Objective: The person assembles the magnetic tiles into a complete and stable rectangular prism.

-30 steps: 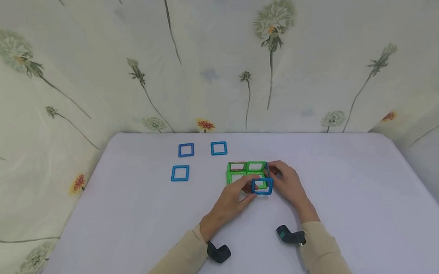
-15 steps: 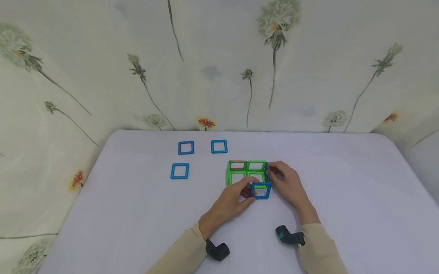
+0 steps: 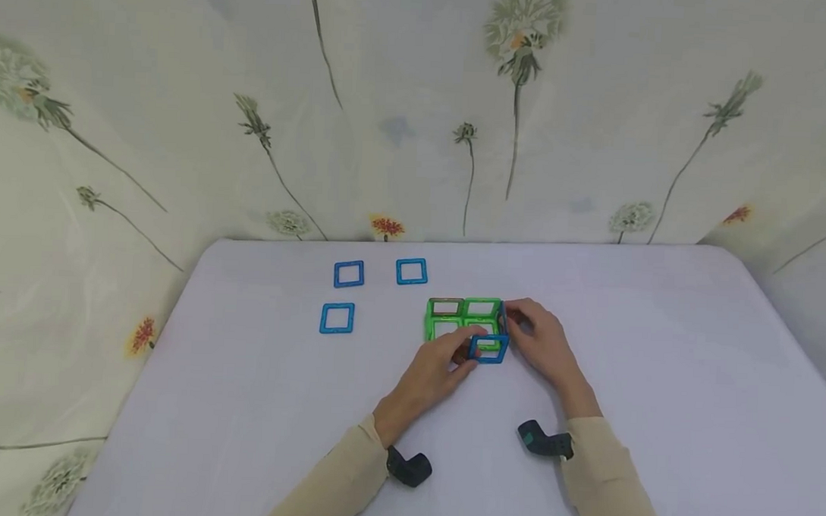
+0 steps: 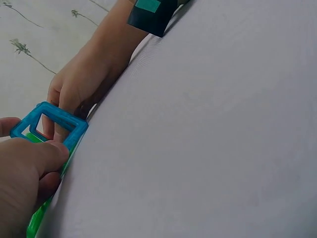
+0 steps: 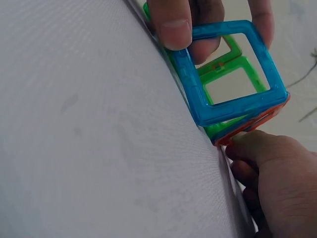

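With our left hand (image 3: 429, 372) we are pinching a blue tile (image 5: 242, 106) by its left edge, thumb toward us and fingers behind; it is standing at the near right corner of the green box (image 3: 463, 319), in from the middle of the tabletop's (image 3: 656, 335) far edge, and whether its lower edge is touching the box we cannot tell. With our right hand (image 3: 541, 340), fingers curled, we are holding a red-edged tile (image 5: 270, 114) that is standing as the box's right wall. We are judging the blue tile light, stiff and smooth, perhaps slightly slippery, liable to tilt rather than break, so we are favouring a rim hold that is leaving its other edges free. Toward the tabletop's near and right edges we are having ample room; three loose tiles (image 3: 348, 284) are lying toward its far left corner, well apart from our hands.
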Motion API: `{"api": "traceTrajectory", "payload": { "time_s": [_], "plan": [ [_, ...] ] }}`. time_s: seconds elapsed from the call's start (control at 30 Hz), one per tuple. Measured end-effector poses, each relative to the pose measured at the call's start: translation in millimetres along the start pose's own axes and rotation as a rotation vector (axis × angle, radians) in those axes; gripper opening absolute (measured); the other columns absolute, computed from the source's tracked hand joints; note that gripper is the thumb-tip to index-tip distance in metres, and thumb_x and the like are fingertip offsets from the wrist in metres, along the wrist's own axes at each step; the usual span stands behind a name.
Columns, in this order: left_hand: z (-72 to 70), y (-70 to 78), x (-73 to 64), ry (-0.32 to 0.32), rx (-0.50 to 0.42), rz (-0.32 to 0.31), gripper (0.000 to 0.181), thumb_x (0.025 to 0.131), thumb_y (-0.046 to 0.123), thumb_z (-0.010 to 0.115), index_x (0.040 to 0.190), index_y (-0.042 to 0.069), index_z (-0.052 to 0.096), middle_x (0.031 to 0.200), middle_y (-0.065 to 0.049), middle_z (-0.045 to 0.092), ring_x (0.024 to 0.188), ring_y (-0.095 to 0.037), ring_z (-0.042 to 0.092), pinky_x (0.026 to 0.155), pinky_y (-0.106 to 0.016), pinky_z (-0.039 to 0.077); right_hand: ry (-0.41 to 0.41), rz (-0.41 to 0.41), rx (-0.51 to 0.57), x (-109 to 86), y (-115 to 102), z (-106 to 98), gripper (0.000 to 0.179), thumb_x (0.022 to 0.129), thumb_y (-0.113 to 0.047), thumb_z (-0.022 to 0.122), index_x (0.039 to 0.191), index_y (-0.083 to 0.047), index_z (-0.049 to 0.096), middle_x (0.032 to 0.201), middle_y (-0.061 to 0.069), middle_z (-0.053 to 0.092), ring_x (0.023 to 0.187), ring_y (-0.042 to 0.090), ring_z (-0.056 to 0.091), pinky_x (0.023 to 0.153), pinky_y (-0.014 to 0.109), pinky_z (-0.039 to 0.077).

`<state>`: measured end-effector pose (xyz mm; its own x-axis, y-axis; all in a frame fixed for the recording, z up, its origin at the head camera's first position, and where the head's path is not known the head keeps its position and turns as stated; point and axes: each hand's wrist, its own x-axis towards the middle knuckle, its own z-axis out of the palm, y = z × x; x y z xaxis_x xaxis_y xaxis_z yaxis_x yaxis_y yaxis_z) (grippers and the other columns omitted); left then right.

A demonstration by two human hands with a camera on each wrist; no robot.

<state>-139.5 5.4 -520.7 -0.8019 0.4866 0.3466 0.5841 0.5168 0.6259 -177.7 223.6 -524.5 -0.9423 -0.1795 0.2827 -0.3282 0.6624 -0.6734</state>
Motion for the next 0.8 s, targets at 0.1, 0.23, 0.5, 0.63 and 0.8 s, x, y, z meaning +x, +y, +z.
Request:
{"api": "traceTrajectory", "payload": {
  "time_s": [0.1, 0.23, 0.5, 0.63, 0.8],
  "plan": [
    [-0.7, 0.7, 1.0, 0.023, 0.043, 0.009, 0.054, 0.085, 0.014, 0.069, 0.133, 0.025, 0.046, 0.093, 0.006, 0.065, 0.076, -0.001, 0.055, 0.067, -0.007, 0.043, 0.005, -0.001, 0.006, 0.4, 0.1, 0.2, 0.024, 0.093, -0.015, 0.060, 0.116, -0.008, 0.061, 0.102, 0.006, 0.064, 0.093, 0.018, 0.056, 0.088, 0.039, 0.044],
    [-0.8, 1.4, 1.0, 0.053, 0.091, 0.002, 0.053, 0.085, 0.015, 0.070, 0.131, 0.025, 0.047, 0.093, 0.008, 0.066, 0.074, -0.002, 0.054, 0.065, -0.008, 0.042, 0.004, -0.002, 0.004, 0.4, 0.7, 0.9, 0.025, 0.093, -0.015, 0.060, 0.116, -0.008, 0.061, 0.102, 0.006, 0.064, 0.093, 0.017, 0.056, 0.088, 0.038, 0.044],
    [0.7, 3.7, 1.5, 0.074, 0.139, -0.043, 0.050, 0.085, 0.016, 0.070, 0.129, 0.024, 0.049, 0.097, 0.006, 0.067, 0.086, -0.003, 0.062, 0.075, -0.013, 0.049, 0.001, 0.002, -0.004, 0.8, 0.9, 1.5, 0.026, 0.092, -0.014, 0.061, 0.117, -0.008, 0.061, 0.102, 0.006, 0.065, 0.093, 0.017, 0.056, 0.088, 0.038, 0.044],
    [2.9, 2.7, 1.5, 0.078, 0.177, -0.054, 0.050, 0.085, 0.017, 0.070, 0.130, 0.024, 0.048, 0.096, 0.006, 0.065, 0.087, -0.004, 0.060, 0.074, -0.014, 0.050, -0.004, 0.008, -0.007, 1.0, -0.2, 1.5, 0.026, 0.092, -0.013, 0.060, 0.117, -0.007, 0.061, 0.102, 0.007, 0.065, 0.094, 0.019, 0.057, 0.088, 0.041, 0.044],
    [4.7, 2.0, 3.0, 0.084, 0.196, -0.052, 0.052, 0.086, 0.017, 0.070, 0.131, 0.023, 0.046, 0.092, 0.005, 0.063, 0.083, -0.003, 0.059, 0.071, -0.013, 0.048, -0.001, 0.002, -0.017, 1.1, -0.6, 0.3, 0.026, 0.091, -0.012, 0.061, 0.117, -0.006, 0.061, 0.102, 0.009, 0.065, 0.094, 0.021, 0.057, 0.088, 0.042, 0.044]
  ]
}}
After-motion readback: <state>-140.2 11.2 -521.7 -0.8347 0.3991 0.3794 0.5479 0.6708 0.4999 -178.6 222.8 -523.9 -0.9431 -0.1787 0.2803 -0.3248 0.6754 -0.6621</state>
